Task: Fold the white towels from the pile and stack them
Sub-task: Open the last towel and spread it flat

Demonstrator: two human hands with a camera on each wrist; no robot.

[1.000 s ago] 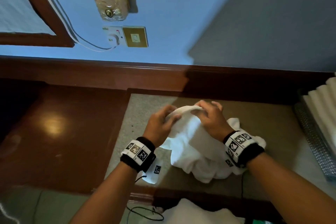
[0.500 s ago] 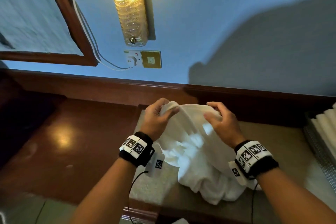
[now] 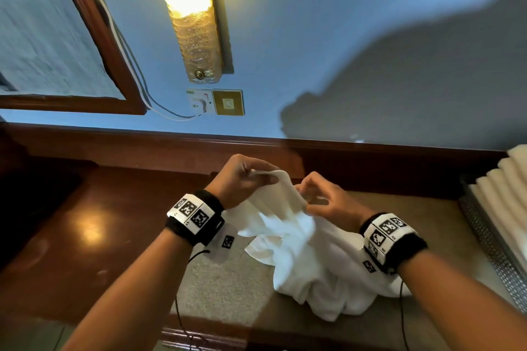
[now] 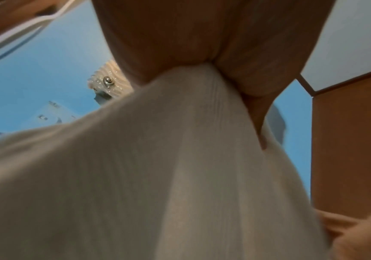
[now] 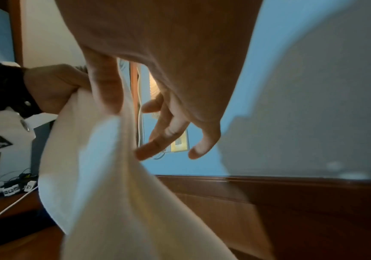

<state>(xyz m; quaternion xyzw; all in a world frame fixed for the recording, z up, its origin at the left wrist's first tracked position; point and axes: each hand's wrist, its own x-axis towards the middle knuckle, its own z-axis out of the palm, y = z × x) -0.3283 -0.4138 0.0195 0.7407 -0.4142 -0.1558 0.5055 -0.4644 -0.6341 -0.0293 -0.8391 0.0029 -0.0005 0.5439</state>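
change: gap between the hands narrower than half a second ago, when the cloth was stretched wide; edge-finding, no fold made yet.
towel [image 3: 302, 251]: white, crumpled, ribbed weave; lower part bunched on the grey mat [image 3: 222, 288], top lifted.
left hand [image 3: 242, 179]: clamped on the raised edge, cloth squeezed between thumb and fingers.
right hand [image 3: 328, 202]: just beside the left, thumb and forefinger nipping the cloth, other fingers loose.
far right: folded white towels [image 3: 502, 188] in a mesh tray.
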